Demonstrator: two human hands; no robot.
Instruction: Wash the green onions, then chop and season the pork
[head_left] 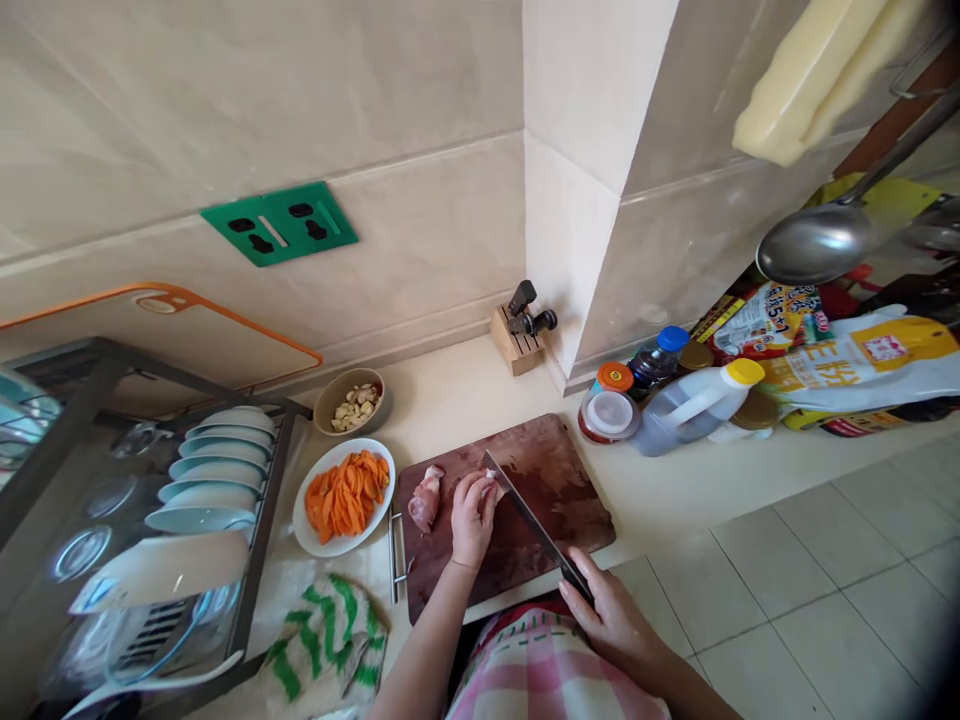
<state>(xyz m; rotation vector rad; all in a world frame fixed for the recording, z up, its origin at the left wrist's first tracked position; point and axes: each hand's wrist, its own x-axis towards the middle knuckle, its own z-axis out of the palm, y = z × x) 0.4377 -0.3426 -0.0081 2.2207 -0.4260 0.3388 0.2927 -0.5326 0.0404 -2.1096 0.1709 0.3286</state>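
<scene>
A dark reddish-brown cutting board (555, 470) lies on the counter in front of me, wet in places. My right hand (604, 605) grips the black handle of a kitchen knife (529, 520), its blade slanting up and left across the board. With curled fingers my left hand (472, 515) presses a piece of raw meat (491, 474) beside the blade near the tip; most of that piece is hidden. Another raw meat piece (426, 498) rests on the board's left part, apart from both hands.
Left of the board stand a plate of sliced carrots (349, 497), a bowl of garlic cloves (352, 402), a green-striped cloth (326, 640) and a dish rack (259, 540). A knife block (516, 345) sits by the wall. Bottles and jars (697, 405) line the right; a ladle (814, 245) hangs above.
</scene>
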